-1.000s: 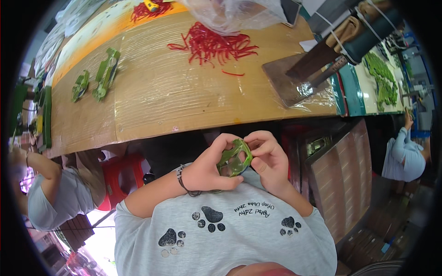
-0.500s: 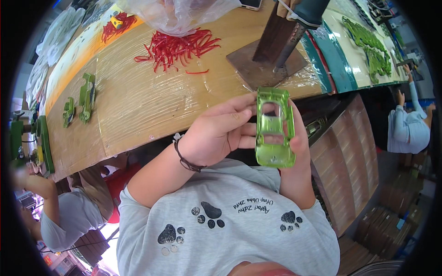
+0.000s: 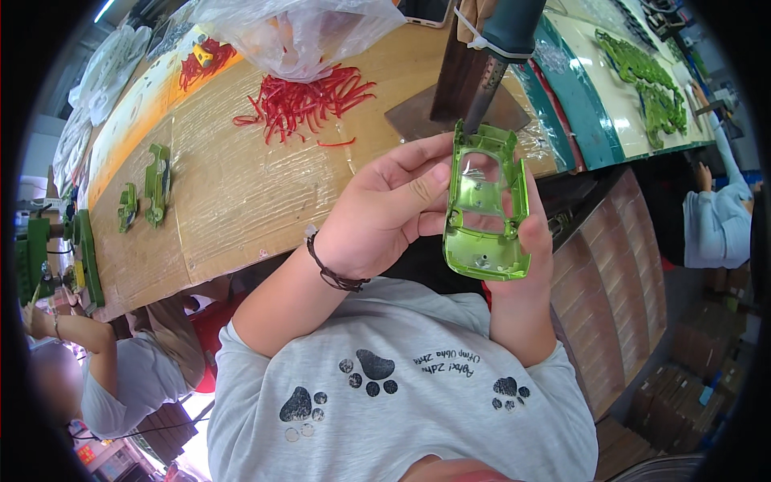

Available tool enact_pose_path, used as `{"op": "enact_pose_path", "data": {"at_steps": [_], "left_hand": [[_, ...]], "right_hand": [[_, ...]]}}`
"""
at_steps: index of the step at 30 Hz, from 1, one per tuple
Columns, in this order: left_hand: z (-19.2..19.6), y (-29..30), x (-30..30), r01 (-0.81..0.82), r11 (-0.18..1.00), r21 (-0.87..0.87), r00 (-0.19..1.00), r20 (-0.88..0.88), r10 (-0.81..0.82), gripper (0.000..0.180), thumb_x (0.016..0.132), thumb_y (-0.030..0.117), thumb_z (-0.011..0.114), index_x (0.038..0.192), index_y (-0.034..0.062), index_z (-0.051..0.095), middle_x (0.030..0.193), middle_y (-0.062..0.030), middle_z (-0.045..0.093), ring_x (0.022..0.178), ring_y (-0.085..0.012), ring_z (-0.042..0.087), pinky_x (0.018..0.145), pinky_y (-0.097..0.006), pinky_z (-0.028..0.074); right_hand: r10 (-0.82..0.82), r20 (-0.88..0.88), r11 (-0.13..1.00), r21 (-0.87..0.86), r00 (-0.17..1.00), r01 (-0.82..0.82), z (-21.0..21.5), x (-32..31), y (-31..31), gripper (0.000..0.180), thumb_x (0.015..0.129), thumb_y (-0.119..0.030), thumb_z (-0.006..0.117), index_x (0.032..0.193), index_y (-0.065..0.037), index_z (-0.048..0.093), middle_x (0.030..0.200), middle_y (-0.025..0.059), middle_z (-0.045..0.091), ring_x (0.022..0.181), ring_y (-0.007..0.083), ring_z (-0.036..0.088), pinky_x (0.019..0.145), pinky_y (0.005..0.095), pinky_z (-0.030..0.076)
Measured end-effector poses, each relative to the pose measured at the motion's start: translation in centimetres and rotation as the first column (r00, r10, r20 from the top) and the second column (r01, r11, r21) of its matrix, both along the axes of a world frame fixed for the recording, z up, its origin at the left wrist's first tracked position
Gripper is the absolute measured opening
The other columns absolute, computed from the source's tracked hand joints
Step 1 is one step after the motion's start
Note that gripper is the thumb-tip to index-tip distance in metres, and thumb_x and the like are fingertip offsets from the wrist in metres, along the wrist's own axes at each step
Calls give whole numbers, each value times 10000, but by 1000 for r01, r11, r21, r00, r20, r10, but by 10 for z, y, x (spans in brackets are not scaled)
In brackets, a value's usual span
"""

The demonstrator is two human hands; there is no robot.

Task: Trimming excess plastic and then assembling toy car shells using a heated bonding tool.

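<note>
Both hands hold a translucent green toy car body shell (image 3: 482, 195), its length pointing away from me. My left hand (image 3: 373, 209) grips its left side, thumb on the edge and fingers behind. On the right side, my right hand (image 3: 536, 241) closes round the shell, its fingers partly hidden behind it. Beyond the far end stands a dark cylindrical tool (image 3: 514, 30) with a narrow metal nozzle (image 3: 487, 90), strapped to an upright post. The nozzle's tip meets the shell's far end in view; whether they touch I cannot tell.
Red plastic strips (image 3: 301, 104) lie beneath a clear plastic bag (image 3: 297, 36). Two green parts (image 3: 157, 186) rest on the table's left. A flat plate (image 3: 409, 112) carries the post. Several green parts (image 3: 642, 72) lie far right. Co-workers sit left (image 3: 136, 386) and right (image 3: 715, 225).
The shell has moved slightly away from me and tilted, so its far end now lines up with the nozzle tip. Both hands keep their hold.
</note>
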State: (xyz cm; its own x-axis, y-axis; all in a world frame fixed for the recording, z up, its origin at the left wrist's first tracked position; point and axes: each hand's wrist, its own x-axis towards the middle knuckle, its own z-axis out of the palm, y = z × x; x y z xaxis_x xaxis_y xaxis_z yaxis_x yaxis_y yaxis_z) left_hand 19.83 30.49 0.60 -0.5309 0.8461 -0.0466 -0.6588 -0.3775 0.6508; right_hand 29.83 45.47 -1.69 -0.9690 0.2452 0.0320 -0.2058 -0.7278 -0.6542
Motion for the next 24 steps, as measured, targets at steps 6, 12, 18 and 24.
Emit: {"op": "enact_pose_path", "data": {"at_steps": [6,12,18,24], "left_hand": [[5,-4,-2,23,998,-61,1000,1,-22,539,1059,205,578,1496,-54,397,1364,-135,621,1187,-197,654,983,-305,558],[22,-7,-1,21,997,-71,997,77,-15,505,1076,282,545,1454,-44,468,1294,-117,662,1119,-165,670,960,-322,558],[20,-6,-2,-69,977,-200,997,17,74,525,1078,325,537,1450,-41,470,1274,-110,669,1093,-153,676,941,-305,559],[12,-11,-1,-141,961,-240,987,41,155,547,1067,302,567,1474,-38,432,1296,-86,641,1141,-146,656,953,-293,549]], "right_hand": [[11,29,1000,28,1000,-12,17,2,-5,1009,840,-418,842,1522,3,229,1433,142,497,1300,260,565,1039,435,537],[70,41,984,-167,997,-62,23,7,-10,854,913,-342,776,1501,-3,258,1415,124,516,1282,262,579,1049,430,529],[76,11,985,-156,997,-74,20,-2,-14,651,1011,-301,614,1494,-21,279,1394,111,531,1281,256,584,1046,439,534],[175,14,968,-183,984,-169,-1,-12,-9,597,1028,-290,536,1503,-23,292,1400,112,530,1281,266,586,1058,453,527]]}}
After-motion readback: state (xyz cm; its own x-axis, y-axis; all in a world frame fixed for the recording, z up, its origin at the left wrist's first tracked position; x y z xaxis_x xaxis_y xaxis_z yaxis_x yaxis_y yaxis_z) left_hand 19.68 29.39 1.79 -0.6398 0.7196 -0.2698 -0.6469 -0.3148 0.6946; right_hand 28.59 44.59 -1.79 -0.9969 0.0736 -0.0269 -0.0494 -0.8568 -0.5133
